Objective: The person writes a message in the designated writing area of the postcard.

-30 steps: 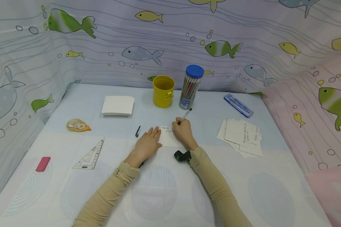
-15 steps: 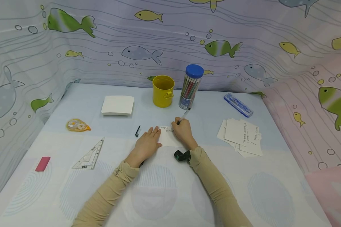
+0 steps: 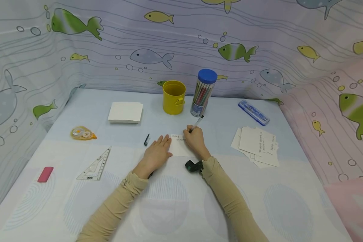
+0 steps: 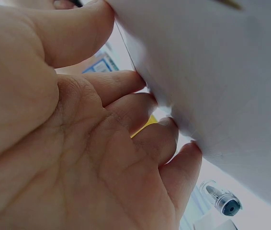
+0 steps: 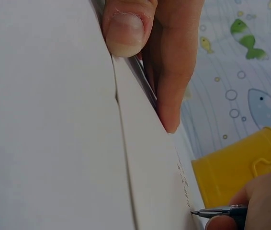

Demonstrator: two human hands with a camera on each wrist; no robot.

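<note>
Left hand (image 3: 156,153) outstretched; right hand (image 3: 196,142) curled

Compared with half a second ago, the upper end of the pen (image 3: 196,124) in the right hand (image 3: 195,141) has tipped slightly rightward, returning near its position of a second ago, while any growth in the writing (image 3: 175,136) is too small to tell.

Pale table (image 3: 172,218): written card (image 3: 180,148), yellow cup (image 3: 172,102), set square (image 3: 102,166) (see-through).
</note>
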